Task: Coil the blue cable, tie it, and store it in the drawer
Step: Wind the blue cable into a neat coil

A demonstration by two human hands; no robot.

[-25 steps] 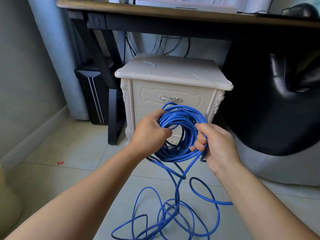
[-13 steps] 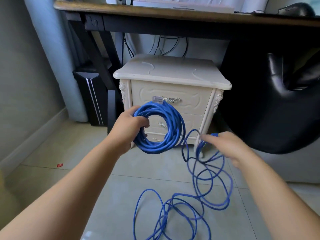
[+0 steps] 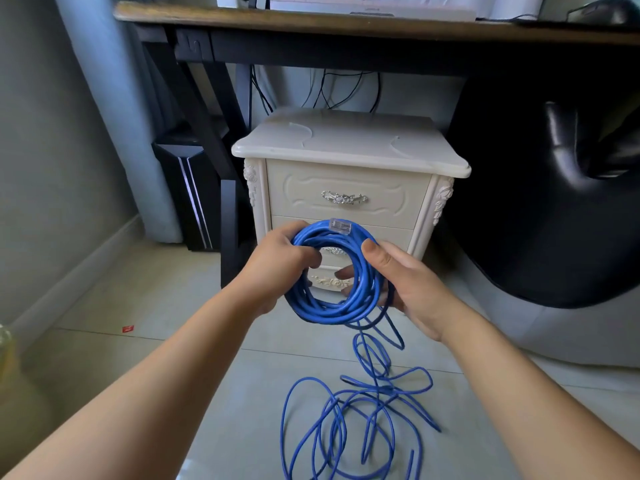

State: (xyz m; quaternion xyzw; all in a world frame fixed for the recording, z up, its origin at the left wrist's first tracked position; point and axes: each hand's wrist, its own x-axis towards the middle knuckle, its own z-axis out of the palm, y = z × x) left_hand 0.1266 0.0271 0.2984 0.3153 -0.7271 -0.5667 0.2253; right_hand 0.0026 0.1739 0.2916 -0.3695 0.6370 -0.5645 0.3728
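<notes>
Left hand point(image 3: 277, 268): grips cable point(image 3: 329, 313) coil at 9 o'clock
Right hand point(image 3: 412, 289): clasps it at 3 o'clock
Slack point(image 3: 375, 388) at 6 o'clock: feed slowly, loops even

**Hidden, Cropped, Too Small to Read**

Losing the loose floor loops of the blue cable point(image 3: 329, 311) past the bottom edge. Covering most of the lower drawer point(image 3: 334, 259) with the coil, the left hand point(image 3: 277, 265) and the right hand point(image 3: 415, 289) (right fingertips only just showing through the ring). Cropping the desk point(image 3: 346, 26) and black chair point(image 3: 554, 202) at top and right. Leaving the red scrap point(image 3: 128, 328) too small to identify.
</notes>
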